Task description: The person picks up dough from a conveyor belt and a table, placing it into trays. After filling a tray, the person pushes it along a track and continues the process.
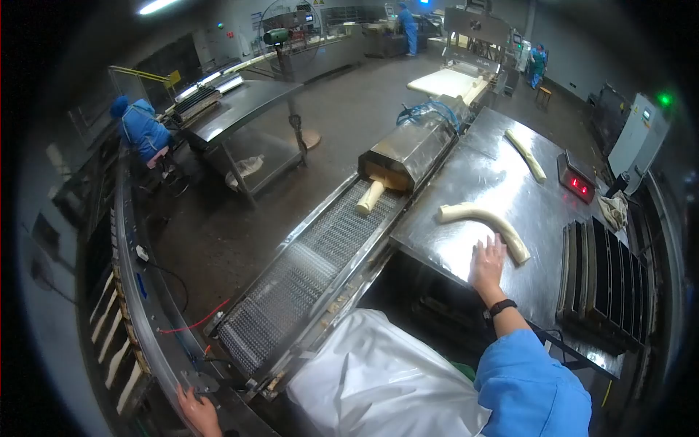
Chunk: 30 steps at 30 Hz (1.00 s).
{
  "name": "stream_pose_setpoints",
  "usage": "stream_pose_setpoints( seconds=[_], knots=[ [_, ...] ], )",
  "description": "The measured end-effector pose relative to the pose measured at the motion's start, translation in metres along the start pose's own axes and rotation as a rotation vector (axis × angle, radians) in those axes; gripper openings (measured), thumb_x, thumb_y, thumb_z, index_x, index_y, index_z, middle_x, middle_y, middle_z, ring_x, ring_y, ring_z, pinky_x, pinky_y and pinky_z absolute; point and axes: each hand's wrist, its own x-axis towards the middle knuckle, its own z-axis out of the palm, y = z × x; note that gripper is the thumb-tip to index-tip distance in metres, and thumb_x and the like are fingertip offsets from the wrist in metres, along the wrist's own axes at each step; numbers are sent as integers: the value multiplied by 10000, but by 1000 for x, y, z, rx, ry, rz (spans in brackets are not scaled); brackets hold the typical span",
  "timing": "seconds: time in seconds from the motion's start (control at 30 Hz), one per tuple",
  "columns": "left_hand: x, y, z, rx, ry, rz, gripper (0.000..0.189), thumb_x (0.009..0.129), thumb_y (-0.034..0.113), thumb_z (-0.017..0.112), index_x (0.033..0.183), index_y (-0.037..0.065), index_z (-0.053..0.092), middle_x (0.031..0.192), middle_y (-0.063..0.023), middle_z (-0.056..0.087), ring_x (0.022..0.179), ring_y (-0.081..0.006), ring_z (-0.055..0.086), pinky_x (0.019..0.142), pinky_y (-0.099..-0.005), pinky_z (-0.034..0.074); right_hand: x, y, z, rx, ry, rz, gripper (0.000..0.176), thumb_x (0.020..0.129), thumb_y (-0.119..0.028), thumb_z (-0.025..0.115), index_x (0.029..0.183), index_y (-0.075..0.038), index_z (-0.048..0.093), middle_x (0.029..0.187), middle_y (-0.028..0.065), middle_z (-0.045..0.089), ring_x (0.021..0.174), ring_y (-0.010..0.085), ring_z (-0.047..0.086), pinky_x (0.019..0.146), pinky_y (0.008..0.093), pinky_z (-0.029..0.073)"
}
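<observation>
On the steel table, my right hand lies flat with its fingers spread, its fingertips beside a curved roll of pale dough. A second dough roll rests farther back on the same table. Another piece of dough sits on the mesh conveyor, at the mouth of a metal housing. At the lower left, my left hand rests on the metal edge of a rail, fingers apart and holding nothing.
A scale with red digits and a stack of dark metal trays stand on the table's right side. A cloth lies behind the trays. A seated person is at the left; two other people are far back.
</observation>
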Motion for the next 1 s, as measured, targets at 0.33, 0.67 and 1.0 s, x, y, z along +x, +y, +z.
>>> stream_pose_setpoints(
  seconds=[0.33,0.67,1.0],
  knots=[
    [1,9,-2,25,-25,-72,340,740,-24,578,1074,-77,605,1422,-197,419,1296,-364,421,1067,-415,369,59,-91,47,180,-226,-137,476,926,-260,496,1310,18,464,1412,232,420,1349,363,359,1111,477,276],
    [3,24,-12,49,-5,-85,332,733,-18,582,1056,-80,624,1410,-193,427,1268,-366,445,1046,-425,381,85,-243,73,242,-367,-349,601,865,-129,507,1444,-143,349,1532,155,282,1439,333,213,1154,576,132],
    [6,-18,15,32,-5,-55,322,729,-22,571,1046,-68,608,1411,-215,423,1283,-382,423,1054,-448,367,59,-334,51,458,-175,-893,232,688,-89,651,904,-145,587,897,48,579,945,240,577,897,373,410]
  ],
)
